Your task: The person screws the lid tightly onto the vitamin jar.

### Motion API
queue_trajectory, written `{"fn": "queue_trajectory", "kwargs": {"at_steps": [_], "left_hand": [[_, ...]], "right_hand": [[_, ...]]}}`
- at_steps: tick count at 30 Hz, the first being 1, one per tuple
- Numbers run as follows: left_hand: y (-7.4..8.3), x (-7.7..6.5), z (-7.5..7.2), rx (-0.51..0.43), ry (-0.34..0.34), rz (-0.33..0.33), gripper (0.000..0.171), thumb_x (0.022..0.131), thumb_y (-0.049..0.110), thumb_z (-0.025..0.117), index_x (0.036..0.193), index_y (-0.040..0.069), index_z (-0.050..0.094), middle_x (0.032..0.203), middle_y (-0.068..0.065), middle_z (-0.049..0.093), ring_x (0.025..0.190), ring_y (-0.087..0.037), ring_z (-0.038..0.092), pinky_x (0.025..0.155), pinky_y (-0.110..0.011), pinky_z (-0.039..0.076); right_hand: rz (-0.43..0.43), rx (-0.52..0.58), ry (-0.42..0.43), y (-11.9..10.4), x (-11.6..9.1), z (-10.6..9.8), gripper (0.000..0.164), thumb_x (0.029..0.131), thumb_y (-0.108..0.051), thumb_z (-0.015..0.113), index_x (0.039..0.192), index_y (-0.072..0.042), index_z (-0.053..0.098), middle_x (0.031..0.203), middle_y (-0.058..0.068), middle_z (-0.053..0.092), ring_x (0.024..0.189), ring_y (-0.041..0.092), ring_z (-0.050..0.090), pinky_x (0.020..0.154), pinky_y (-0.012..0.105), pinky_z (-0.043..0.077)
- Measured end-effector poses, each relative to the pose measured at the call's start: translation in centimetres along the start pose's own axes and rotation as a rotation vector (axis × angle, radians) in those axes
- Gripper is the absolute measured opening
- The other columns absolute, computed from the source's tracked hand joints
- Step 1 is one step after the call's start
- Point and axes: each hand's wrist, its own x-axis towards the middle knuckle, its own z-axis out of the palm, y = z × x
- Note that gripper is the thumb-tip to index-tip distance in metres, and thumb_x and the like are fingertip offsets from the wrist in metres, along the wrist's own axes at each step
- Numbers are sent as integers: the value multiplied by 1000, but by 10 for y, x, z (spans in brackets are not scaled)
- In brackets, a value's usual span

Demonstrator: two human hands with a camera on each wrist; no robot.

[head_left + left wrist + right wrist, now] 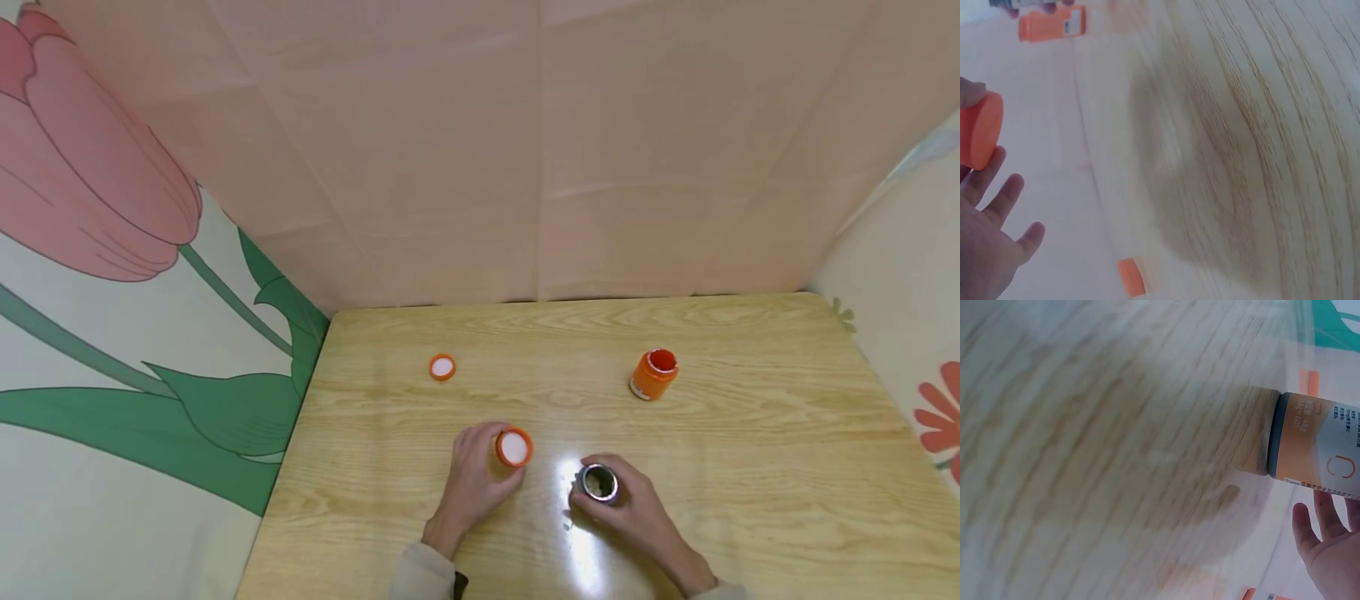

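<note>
My left hand [477, 477] pinches an orange screw cap [514, 447] by its rim, its white inner face turned up. In the left wrist view the cap [986, 130] shows its orange outside between thumb and fingers. My right hand [628, 505] curls round a small jar whose silvery mouth [599, 483] is uncovered, to the right of the cap. The right wrist view shows this jar's orange-and-white label [1319, 440] and dark base, right at the tabletop. Beyond the hands stands an uncapped orange jar [651, 382]. A second orange cap [442, 367] lies white side up, back left.
Everything is on a wood-grain table [772, 400]. A pale pink sheet [540, 167] rises behind its far edge, and a tulip-patterned panel [150, 350] lines the left side. Bright glare [583, 558] falls on the table between the forearms.
</note>
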Motion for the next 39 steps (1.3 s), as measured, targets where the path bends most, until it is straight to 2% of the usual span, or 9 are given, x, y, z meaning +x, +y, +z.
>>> {"fn": "queue_trajectory", "kwargs": {"at_steps": [4,8,11,16,24,30,39], "left_hand": [[5,1,1,-12,-23,-2,59,71,21,87,123,14,59,120,2,65,116,-17,57,102,-46,41],[9,1,2,-5,-37,23,59,72,24,87,124,14,60,120,3,66,115,-15,58,102,-43,42],[13,1,3,-3,-54,33,59,73,26,86,125,14,60,120,4,66,115,-14,58,102,-42,42],[19,2,3,-14,-74,44,60,73,27,86,126,14,60,122,5,67,116,-15,58,104,-45,42],[23,2,5,-8,-57,59,61,73,27,87,124,11,57,119,2,65,113,-15,59,101,-38,45],[24,1,4,-24,-72,55,58,73,26,86,122,11,57,120,2,65,115,-15,59,104,-38,44],[26,3,0,-24,-135,74,61,75,31,85,126,13,57,122,3,65,118,-14,57,107,-41,43]], "right_hand": [[-19,-37,13,-3,2,3,52,66,-7,90,112,-6,67,100,-2,71,92,13,68,86,14,49],[-50,-138,18,-4,5,5,50,64,-14,92,109,-8,69,99,-8,71,90,14,67,86,13,48],[-46,-171,12,-5,6,6,49,65,-17,92,108,-11,70,99,-10,70,88,14,68,84,18,51],[-22,-145,7,-7,5,8,49,66,-18,92,110,-11,69,99,-9,71,87,15,69,80,26,55],[30,-68,5,-8,5,13,48,69,-14,90,112,-8,69,98,-7,72,90,17,70,85,17,51],[57,-60,-13,-9,6,18,46,70,-17,89,111,-9,69,99,-7,73,91,16,70,84,22,53],[47,-36,-28,-9,7,26,47,71,-18,89,113,-22,68,102,-8,73,94,12,69,87,22,52]]}}
